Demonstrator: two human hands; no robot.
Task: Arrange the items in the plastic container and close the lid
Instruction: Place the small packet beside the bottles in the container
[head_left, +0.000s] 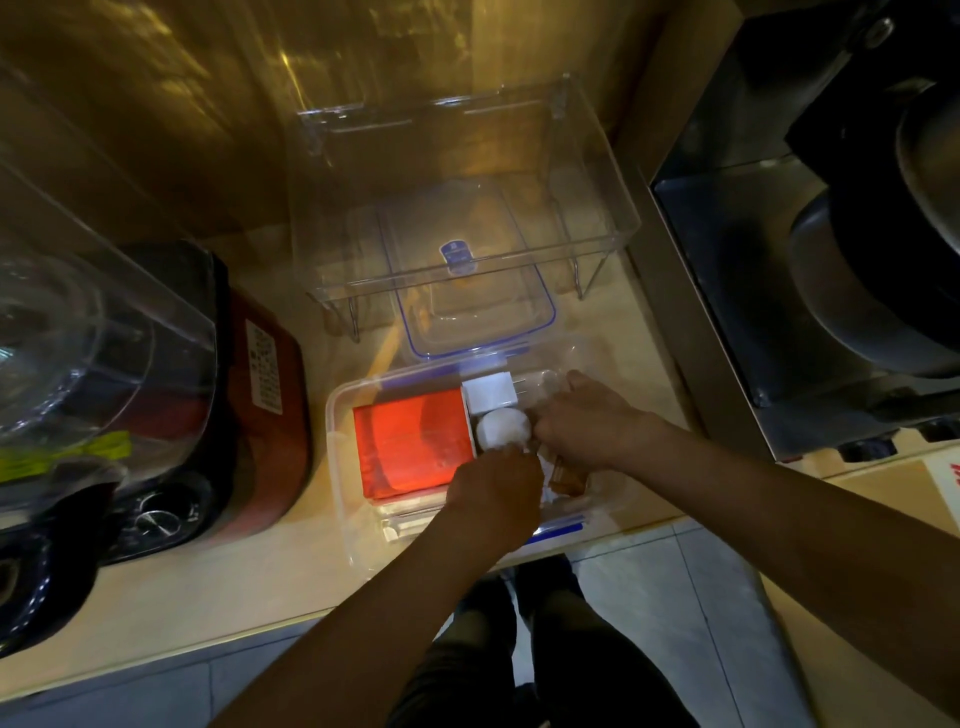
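A clear plastic container (340, 457) sits open on the counter near its front edge. Inside, an orange-red box (415, 441) fills the left half. A white plug adapter (488, 397) lies at the back middle, with a white round object (503, 428) just in front of it. My left hand (493, 488) reaches into the container at the round object's near side, fingers curled; what it grips is hidden. My right hand (587, 421) is inside the right half, fingers closed over small items I cannot make out. The clear lid (478, 322) with blue trim lies behind the container.
A clear rack on wire legs (457, 208) stands over the lid at the back. A blender with a red base (260, 415) stands at the left. A steel appliance (779, 312) borders the right. The counter's front edge runs just below the container.
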